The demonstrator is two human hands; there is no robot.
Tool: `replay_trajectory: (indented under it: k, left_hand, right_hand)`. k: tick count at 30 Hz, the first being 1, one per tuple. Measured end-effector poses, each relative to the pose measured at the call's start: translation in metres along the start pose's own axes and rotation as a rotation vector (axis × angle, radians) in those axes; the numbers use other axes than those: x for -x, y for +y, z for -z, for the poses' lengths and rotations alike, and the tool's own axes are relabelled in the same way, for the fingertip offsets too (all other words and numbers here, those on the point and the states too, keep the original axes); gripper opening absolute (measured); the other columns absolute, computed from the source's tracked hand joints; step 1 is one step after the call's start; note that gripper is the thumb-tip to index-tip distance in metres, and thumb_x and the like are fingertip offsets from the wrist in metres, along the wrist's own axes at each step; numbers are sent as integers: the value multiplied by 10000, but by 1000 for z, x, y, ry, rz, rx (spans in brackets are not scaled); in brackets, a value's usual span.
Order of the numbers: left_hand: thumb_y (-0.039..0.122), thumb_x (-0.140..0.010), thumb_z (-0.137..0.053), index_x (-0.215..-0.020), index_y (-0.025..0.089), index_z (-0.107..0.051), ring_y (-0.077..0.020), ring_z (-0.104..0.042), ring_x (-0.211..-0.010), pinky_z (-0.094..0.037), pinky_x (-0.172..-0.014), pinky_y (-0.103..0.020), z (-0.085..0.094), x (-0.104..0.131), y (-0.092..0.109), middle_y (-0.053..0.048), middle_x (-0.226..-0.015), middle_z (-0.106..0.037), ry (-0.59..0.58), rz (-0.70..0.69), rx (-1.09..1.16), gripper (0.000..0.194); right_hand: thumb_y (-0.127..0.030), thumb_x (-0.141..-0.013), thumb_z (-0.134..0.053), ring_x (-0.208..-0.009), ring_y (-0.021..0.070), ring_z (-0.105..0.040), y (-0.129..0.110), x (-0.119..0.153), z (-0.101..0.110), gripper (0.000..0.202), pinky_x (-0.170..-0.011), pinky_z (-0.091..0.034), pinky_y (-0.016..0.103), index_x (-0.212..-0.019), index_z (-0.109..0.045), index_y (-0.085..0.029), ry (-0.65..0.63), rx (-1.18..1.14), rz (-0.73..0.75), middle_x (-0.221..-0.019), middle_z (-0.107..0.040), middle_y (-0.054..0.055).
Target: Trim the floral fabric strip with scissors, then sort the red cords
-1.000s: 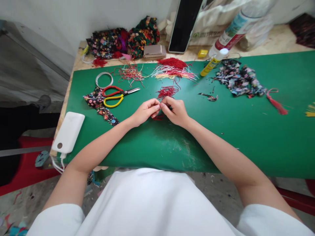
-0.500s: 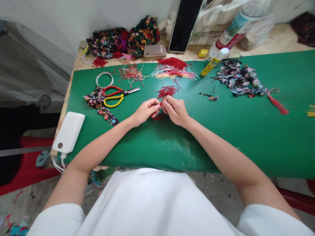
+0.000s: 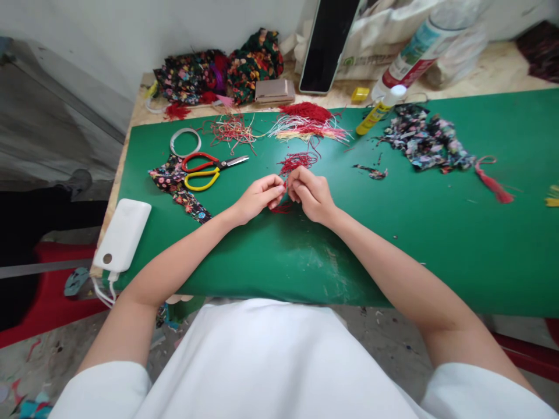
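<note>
My left hand (image 3: 263,195) pinches the top of a small red tassel, most of it hidden by the fingers. Red threads of this tassel (image 3: 282,208) hang out below the fingertips. Close beside it on the right, my right hand (image 3: 311,195) is closed, its thumb and finger pressed together near the tassel's top; whatever it pinches is hidden. Just beyond both hands lies a pile of red cords (image 3: 298,162). Farther back is a bundle of red, white and yellow threads (image 3: 310,122).
Scissors (image 3: 209,169) with red and yellow handles, a tape roll (image 3: 186,141) and floral fabric (image 3: 168,174) lie left. A white power bank (image 3: 124,234) rests at the left edge. Right are a glue stick (image 3: 379,110), fabric scraps (image 3: 421,137) and a finished-looking pink-red tassel (image 3: 493,180).
My right hand's fingers have curled and shifted slightly away from my left fingertips, leaving a small gap. My left hand stays in place with the tassel.
</note>
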State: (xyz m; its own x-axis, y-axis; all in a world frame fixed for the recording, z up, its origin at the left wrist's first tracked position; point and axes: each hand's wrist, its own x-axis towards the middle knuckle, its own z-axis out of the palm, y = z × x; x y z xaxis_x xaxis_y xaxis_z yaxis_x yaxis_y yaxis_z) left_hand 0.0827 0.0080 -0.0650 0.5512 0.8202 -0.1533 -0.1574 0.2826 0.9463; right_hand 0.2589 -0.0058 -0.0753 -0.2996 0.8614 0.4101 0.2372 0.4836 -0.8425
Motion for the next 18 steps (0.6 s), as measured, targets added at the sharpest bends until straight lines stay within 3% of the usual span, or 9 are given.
replay_trajectory:
  k: [9, 18]
  left_hand:
    - [225, -887, -666, -773, 164, -514, -29, -457, -481, -351, -498, -176, 0, 0, -1, 72, -590, -522, -13, -13, -1, 199]
    - [260, -900, -686, -788, 162, -525, -34, -462, -488, -354, -503, -184, 1, 0, 0, 69, -600, -530, -13, -9, -7, 219]
  right_hand:
    - [-209, -948, -511, -508, 100, -426, -3, 0, 1, 63, -532, -327, 260, -888, -504, -228, -17, 43, 18, -608, -503, -69]
    - [-216, -986, -526, -518, 93, -424, 0, 1, -2, 131, -545, -325, 260, -867, -475, -234, -3, 77, 41, -613, -494, -74]
